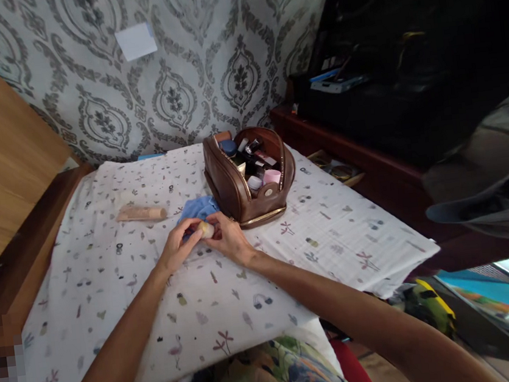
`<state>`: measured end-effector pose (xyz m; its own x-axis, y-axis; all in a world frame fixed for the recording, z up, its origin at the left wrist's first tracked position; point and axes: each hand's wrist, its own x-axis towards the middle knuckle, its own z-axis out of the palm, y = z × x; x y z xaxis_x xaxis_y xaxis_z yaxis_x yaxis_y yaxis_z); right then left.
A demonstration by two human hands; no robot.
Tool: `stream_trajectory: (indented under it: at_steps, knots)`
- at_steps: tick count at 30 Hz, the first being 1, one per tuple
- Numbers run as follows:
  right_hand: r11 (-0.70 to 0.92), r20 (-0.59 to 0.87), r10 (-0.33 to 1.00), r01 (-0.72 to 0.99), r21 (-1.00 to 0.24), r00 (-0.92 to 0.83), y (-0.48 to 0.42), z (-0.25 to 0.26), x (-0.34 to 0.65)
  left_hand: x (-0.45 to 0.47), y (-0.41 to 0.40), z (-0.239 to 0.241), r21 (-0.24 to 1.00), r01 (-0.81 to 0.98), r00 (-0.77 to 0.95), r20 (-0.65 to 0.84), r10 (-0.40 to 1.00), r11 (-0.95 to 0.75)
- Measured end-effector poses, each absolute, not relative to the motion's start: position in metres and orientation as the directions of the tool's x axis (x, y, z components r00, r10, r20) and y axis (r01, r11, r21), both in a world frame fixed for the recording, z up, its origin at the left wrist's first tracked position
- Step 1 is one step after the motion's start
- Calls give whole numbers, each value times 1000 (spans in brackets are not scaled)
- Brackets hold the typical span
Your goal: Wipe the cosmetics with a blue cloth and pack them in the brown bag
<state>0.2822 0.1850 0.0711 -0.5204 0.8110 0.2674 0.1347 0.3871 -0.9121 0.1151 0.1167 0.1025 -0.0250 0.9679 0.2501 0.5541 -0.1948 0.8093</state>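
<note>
Between the fingertips of both hands is a small white-and-yellow container (pixel 205 229), its exact kind too small to make out. My left hand (pixel 180 243) pinches it from the left, and my right hand (pixel 230 238) closes on it from the right. Just behind my fingers lies a crumpled blue cloth (pixel 199 208). A brown cosmetic bag (pixel 229 191) stands unzipped beside the cloth, packed with several cosmetics, among them a pink-lidded jar (pixel 272 177) and a blue-capped item (pixel 228 148). To the left of my hands a beige tube (pixel 141 213) lies flat.
A white patterned cloth (pixel 122 279) covers the table. Patterned wallpaper rises behind it, and a wooden panel (pixel 2 152) stands at the left. On the right are a dark red cabinet (pixel 374 195), a large black screen (pixel 438 29), and an open drawer (pixel 337 172).
</note>
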Motion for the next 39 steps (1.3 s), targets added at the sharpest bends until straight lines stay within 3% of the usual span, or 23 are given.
stream_trajectory:
  at_steps: [11,16,21,29,35,39]
  knots:
    - [395,267,802,139,-908,-535,183,72,282,119,119,100,845,520,-120,217,969,-125]
    - [143,122,788,-14,-990,-604,186,71,281,114,121,95,890,438,-138,210,968,-131]
    - [-130,31,684,-164,-978,-729,186,79,281,116,119,96,911,389,-150,213,966,-140]
    - [-246,24,747,-310,-918,-664,185,91,284,127,112,111,890,407,-189,305,933,-208]
    - [-454,-71,642,-304,-837,-763,182,96,288,129,103,113,880,423,-179,314,932,-215]
    - [-486,-100,598,-261,-834,-795,180,95,288,128,95,109,869,455,-178,301,937,-193]
